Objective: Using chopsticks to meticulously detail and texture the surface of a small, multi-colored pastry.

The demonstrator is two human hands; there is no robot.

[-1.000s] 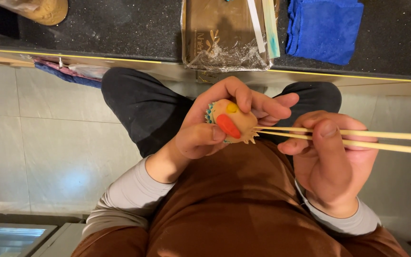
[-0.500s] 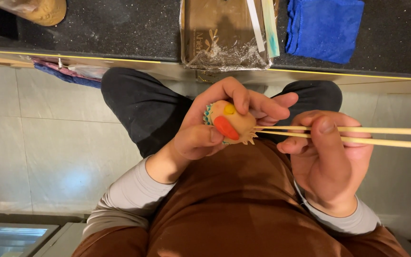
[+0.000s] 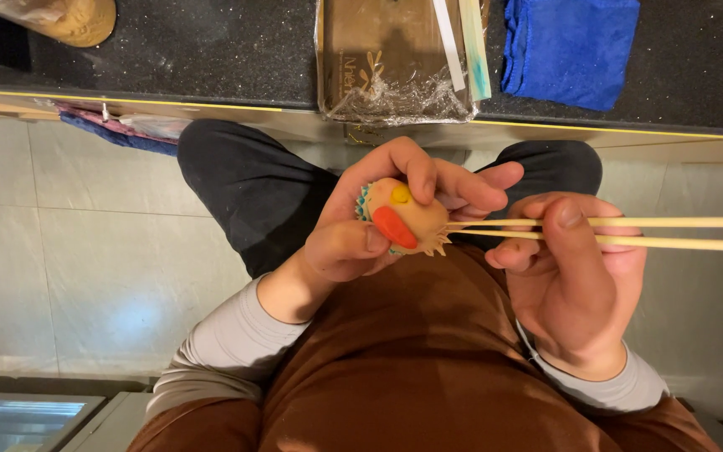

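Note:
My left hand grips a small tan clay ball set in a frilled paper cup, with a red strip and a yellow dot stuck on its surface. My right hand holds a pair of pale wooden chopsticks lying level, their thin tips touching the right side of the ball. Both hands hover above my lap, over a brown garment and dark trousers. My fingers hide the ball's upper and lower sides.
A dark speckled counter runs along the top. On it sit a brown box wrapped in clear film, two flat strips, a blue cloth and a tan rounded object. Pale floor tiles lie at left.
The chopsticks have levelled slightly and their tips stay against the ball. My left hand has turned the ball a little; otherwise the hands have barely moved.

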